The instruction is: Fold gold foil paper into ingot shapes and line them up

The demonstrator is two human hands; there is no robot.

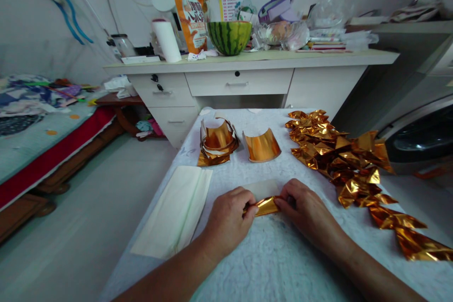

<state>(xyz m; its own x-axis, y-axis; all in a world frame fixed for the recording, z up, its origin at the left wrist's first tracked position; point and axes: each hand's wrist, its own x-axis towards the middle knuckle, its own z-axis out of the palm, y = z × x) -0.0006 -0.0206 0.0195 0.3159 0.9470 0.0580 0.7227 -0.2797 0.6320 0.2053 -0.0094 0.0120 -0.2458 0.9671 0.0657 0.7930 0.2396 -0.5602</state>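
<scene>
Between my two hands, low over the table, is a sheet of gold foil paper [266,206], partly rolled or folded into a narrow strip, with a pale sheet part [262,188] showing behind it. My left hand [235,212] pinches its left end between thumb and fingers. At the right end, my right hand [297,203] pinches it the same way. Beyond my hands stand a curved gold foil sheet [262,146] and a curled stack of gold foil sheets [217,144]. Folded gold foil pieces [336,151] lie heaped along the right side.
A flat stack of cream paper [173,212] lies left of my hands on the cloth-covered table [283,264]. Behind it is a white desk [240,80] bearing a watermelon half [230,37], an orange pouch [191,19] and a paper roll [167,40]. A bed [63,137] is at left.
</scene>
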